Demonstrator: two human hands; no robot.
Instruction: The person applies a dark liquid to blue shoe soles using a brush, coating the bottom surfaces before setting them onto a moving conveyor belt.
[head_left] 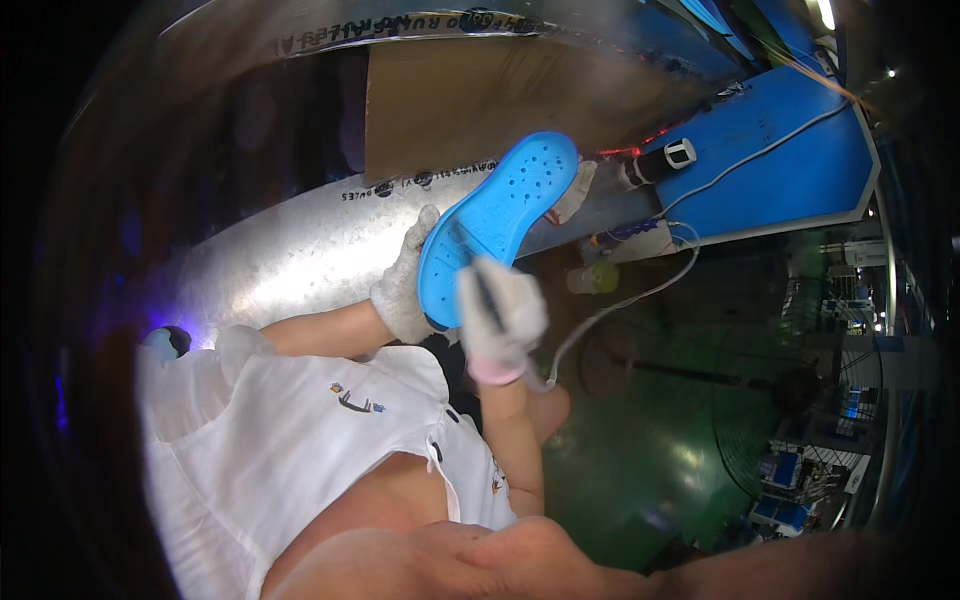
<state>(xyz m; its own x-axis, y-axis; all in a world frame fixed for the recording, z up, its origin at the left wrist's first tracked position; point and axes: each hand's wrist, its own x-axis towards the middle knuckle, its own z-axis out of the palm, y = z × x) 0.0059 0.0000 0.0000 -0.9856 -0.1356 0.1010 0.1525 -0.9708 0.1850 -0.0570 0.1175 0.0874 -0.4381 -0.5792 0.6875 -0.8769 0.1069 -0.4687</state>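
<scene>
A bright blue shoe insole, dotted with small holes at its wide end and with grooves across the other half, is held up tilted in front of me. My left hand, in a whitish glove, is closed around its left edge near the narrow end, fingers partly hidden behind it. My right hand, gloved with a pink cuff, is closed on a slim dark-handled brush. The brush's tip is smeared by motion and lies over the grooved face of the insole; whether it touches cannot be told.
A shiny metal worktop runs behind, with a brown board beyond it. At right a blue panel carries a black-and-white cylinder and a pale hose. A yellowish container and a floor fan are lower right.
</scene>
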